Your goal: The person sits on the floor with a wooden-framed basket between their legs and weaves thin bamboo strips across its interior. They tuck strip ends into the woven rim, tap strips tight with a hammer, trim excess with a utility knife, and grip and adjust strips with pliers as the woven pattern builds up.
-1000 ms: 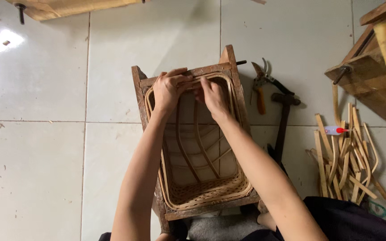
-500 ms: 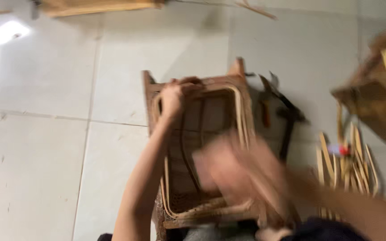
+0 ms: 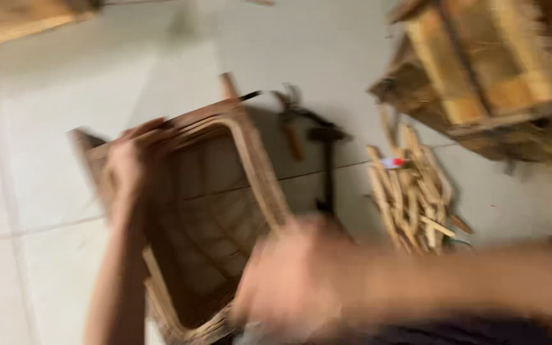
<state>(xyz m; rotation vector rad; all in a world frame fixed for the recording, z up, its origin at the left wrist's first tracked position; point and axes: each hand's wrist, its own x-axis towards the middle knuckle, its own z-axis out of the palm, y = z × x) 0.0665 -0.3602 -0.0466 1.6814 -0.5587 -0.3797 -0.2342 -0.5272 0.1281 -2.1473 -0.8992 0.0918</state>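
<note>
One hand on the frame: the left hand (image 3: 137, 156) is closed over the far top rail of the wicker frame (image 3: 206, 217), fingers wrapped around the wood, just as it was a second ago.
Other hand: the right hand (image 3: 289, 281) has been taken off that rail, where it lay beside the left a second ago, and is now swung to the near right corner of the frame; it is too blurred for its fingers to be judged open or closed, and nothing can be seen held in it.
Frame position: the wicker frame is stood on the tiled floor (image 3: 46, 191) between the two arms, its woven base toward the person, its open side up.
Meaning of the change: two-handed work at the rail appears to be broken off, the frame now being steadied by the left hand alone.
Right of the frame: a hammer (image 3: 327, 163) and pliers (image 3: 289, 121) are laid just beside it, untouched.
Further right of the frame: a heap of cane strips (image 3: 410, 191) is seen, and beyond it a wooden stool (image 3: 480, 70).
</note>
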